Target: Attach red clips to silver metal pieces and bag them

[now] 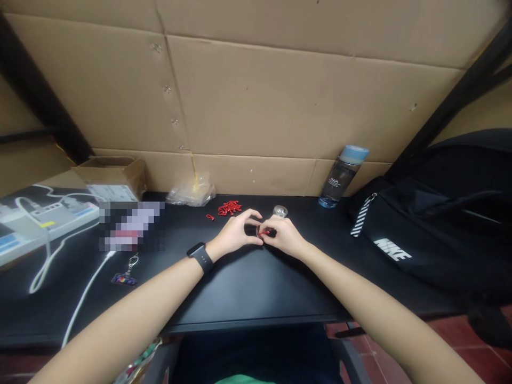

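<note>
My left hand (239,232), with a dark watch on its wrist, curves its thumb and fingers in a C shape around a small clear round piece (258,232), which is mostly hidden. Pressed close on the right, my right hand (285,236) pinches a thin red cord (264,232) at the side of that piece. Whether the cord passes through it I cannot tell. Just beyond the right hand, another clear round piece (280,211) rests on the black table. A pile of red cord loops (230,208) lies past the left hand, with one single loop (210,217) beside it.
A crumpled clear plastic bag (191,192) and an open cardboard box (114,173) stand at the back left. Nearer are a power strip (48,218), a white cable (86,298) and a keychain (125,278). On the right are a water bottle (341,178) and a black bag (432,224).
</note>
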A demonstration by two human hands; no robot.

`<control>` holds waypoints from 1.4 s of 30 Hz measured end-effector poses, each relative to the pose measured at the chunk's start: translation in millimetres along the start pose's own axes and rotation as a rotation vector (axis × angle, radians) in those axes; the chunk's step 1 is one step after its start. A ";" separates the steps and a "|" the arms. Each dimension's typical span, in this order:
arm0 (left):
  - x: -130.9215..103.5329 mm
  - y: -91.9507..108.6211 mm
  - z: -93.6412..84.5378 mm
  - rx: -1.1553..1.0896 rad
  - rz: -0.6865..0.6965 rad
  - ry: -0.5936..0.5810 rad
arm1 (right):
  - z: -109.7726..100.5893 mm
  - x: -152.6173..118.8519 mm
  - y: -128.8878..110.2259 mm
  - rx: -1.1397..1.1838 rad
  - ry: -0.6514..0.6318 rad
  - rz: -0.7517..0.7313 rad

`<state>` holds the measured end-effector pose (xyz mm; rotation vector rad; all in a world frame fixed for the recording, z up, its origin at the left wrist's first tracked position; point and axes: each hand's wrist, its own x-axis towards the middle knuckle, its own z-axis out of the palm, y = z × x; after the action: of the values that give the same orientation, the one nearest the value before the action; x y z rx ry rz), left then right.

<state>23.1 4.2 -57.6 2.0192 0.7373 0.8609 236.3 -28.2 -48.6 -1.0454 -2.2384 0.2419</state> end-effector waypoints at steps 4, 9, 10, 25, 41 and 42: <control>0.8 -1.3 1.2 -0.030 0.007 -0.005 | 1.8 -0.6 0.9 -0.038 0.003 -0.037; 1.6 -4.3 1.8 -0.046 0.004 0.005 | 2.0 -1.4 2.3 -0.066 -0.002 -0.067; 1.7 -5.0 1.8 -0.049 0.003 0.006 | 1.7 -1.4 2.3 -0.055 0.000 -0.046; 1.4 -5.6 1.2 0.026 -0.006 0.007 | -10.9 -2.8 7.9 0.097 -0.048 -0.002; 0.3 -4.1 3.3 0.008 0.003 0.007 | -21.4 -2.2 10.3 0.081 -0.134 -0.006; 0.4 -4.3 3.4 0.009 0.001 0.010 | -20.8 -2.7 11.0 0.086 -0.138 0.004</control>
<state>25.1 5.2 -62.6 2.0250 0.7471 0.8701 257.5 -24.9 -38.4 -1.0146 -2.3266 0.4198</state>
